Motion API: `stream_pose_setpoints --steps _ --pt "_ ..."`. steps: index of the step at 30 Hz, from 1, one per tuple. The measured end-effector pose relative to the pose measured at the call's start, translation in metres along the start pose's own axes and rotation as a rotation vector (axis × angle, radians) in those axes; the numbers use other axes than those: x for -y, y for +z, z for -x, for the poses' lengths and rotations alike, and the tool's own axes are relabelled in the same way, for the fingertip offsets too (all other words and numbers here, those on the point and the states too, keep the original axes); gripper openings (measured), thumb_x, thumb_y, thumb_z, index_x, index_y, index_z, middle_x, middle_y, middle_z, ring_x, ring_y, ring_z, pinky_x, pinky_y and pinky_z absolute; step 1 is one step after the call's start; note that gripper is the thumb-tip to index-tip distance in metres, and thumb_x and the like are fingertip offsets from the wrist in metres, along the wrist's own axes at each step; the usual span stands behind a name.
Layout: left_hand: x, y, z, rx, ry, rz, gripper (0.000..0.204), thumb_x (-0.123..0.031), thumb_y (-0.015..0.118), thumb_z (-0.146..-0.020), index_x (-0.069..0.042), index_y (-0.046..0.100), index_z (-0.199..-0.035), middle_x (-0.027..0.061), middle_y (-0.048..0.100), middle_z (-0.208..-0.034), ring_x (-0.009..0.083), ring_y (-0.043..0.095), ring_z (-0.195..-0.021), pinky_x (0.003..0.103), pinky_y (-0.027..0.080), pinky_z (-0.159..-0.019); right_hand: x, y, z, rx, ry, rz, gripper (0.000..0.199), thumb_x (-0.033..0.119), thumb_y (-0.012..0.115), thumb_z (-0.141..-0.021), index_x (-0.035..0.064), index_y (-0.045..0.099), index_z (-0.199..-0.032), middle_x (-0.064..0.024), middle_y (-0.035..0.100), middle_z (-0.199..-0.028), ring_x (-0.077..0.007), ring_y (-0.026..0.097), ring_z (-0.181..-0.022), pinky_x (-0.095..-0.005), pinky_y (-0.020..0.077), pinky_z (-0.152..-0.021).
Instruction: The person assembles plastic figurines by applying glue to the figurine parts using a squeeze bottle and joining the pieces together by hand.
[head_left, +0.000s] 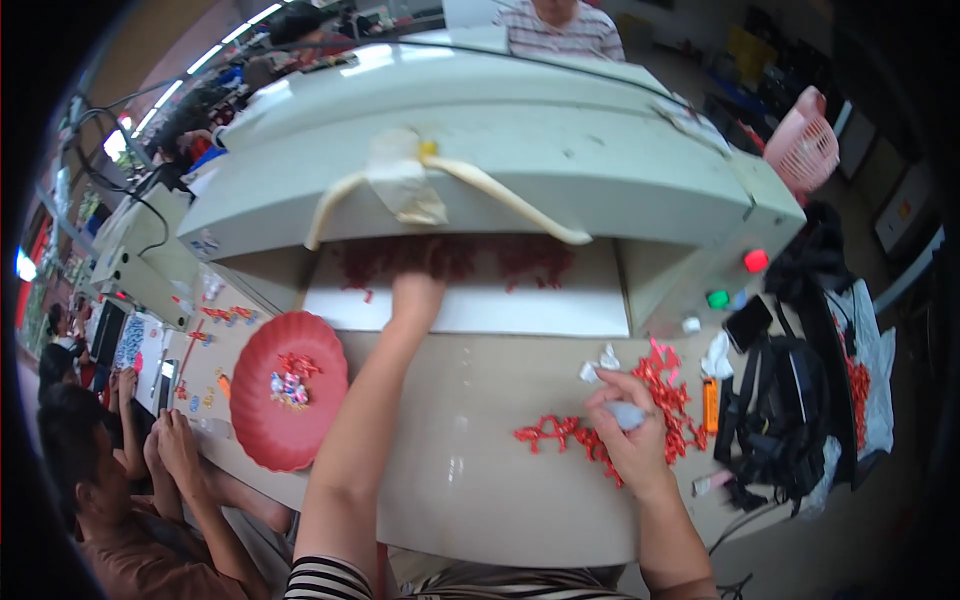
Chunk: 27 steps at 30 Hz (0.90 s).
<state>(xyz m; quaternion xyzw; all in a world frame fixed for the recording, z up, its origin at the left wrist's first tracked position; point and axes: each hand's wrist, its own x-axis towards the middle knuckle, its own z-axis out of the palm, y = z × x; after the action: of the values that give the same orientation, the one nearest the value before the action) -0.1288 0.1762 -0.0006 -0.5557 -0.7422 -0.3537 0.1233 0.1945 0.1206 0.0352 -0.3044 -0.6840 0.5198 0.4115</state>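
Observation:
My left hand (pixel 418 285) reaches into the wide opening of a pale green machine (pixel 480 140), among red figure-like pieces (pixel 537 262) lying on a white surface (pixel 500 310). Shadow hides its fingers, so I cannot see whether it grips a piece. Over the table, the fingers of my right hand (pixel 640 455) curl round a small pale grey, rounded object (pixel 627 414) whose kind I cannot make out. Just beside and beneath that hand lies a spread-out heap of shiny red pieces (pixel 548 432). Crumpled white scraps (pixel 608 357) lie beyond the fingers.
A red scalloped bowl (pixel 265 425) with small red and multicoloured pieces stands on the left. At right are an orange-handled tool (pixel 710 405), a black bag (pixel 775 410) and a phone (pixel 748 322). A seated co-worker (pixel 150 520) is at lower left; a pink basket (pixel 803 143) sits far right.

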Motion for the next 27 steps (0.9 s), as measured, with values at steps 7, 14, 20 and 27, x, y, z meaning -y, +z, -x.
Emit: stream_pose_setpoints --steps 7,14,20,27 --pt "0.014 0.022 -0.009 0.186 0.087 -0.04 0.028 -0.012 0.049 -0.08 -0.008 0.055 -0.107 0.0194 0.053 -0.105 0.0357 0.047 -0.102 0.043 0.037 -0.088 -0.002 0.002 0.005 0.033 0.028 0.117 0.045 -0.001 0.057 -0.078 0.0041 0.036 -0.117 -0.0055 0.056 -0.088 -0.0099 0.052 -0.077 -0.0221 0.0436 -0.068" --pt "-0.004 -0.009 0.009 -0.018 -0.136 0.261 0.032 -0.009 0.059 -0.076 -0.006 0.054 -0.108 0.0172 0.058 -0.087 0.0331 0.056 -0.076 0.039 0.045 -0.07 -0.012 0.01 0.002 -0.041 0.095 -0.102 0.03 -0.004 0.063 -0.075 0.002 0.048 -0.1 -0.0058 0.058 -0.091 -0.0102 0.055 -0.08 -0.0223 0.0464 -0.068" --pt "-0.061 -0.057 0.091 0.352 -0.709 1.538 0.03 -0.02 0.055 -0.087 -0.004 0.049 -0.112 0.0019 0.058 -0.094 0.0068 0.054 -0.075 0.022 0.045 -0.065 -0.015 0.006 0.005 -0.015 0.028 -0.004 0.022 0.006 0.054 -0.084 0.0017 0.047 -0.104 -0.0034 0.053 -0.076 -0.0077 0.048 -0.066 -0.0196 0.0404 -0.059" --pt "-0.092 -0.072 0.155 0.561 -0.822 1.822 0.03 -0.016 0.052 -0.088 -0.005 0.048 -0.116 0.0043 0.058 -0.102 0.0093 0.055 -0.08 0.024 0.047 -0.074 -0.002 0.025 0.01 -0.051 0.028 -0.202 0.026 0.03 0.044 -0.091 0.0046 0.042 -0.097 -0.0031 0.047 -0.067 -0.0062 0.038 -0.056 -0.0191 0.0324 -0.05"
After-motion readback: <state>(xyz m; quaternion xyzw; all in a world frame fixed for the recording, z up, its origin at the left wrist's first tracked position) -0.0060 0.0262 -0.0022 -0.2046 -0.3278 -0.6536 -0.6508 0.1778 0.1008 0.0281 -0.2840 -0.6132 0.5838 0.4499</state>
